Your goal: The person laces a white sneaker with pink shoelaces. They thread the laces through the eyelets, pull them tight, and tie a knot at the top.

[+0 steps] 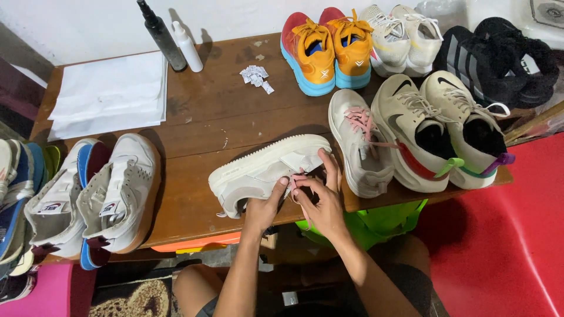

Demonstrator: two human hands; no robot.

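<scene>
Two bare hands work at one white low-top sneaker [267, 170] lying on its side at the near edge of the wooden table [211, 111]. Left hand [263, 208] grips the shoe's collar; right hand [322, 202] pinches the pink lace [296, 179] beside it. At two o'clock from the hands rests the matching sneaker with pink laces [358, 144], then a cream pair with black swooshes [437, 129]. At twelve o'clock stand orange running shoes [326, 50]; at eleven, two spray bottles [173, 38]; at nine, white high-tops [100, 196].
</scene>
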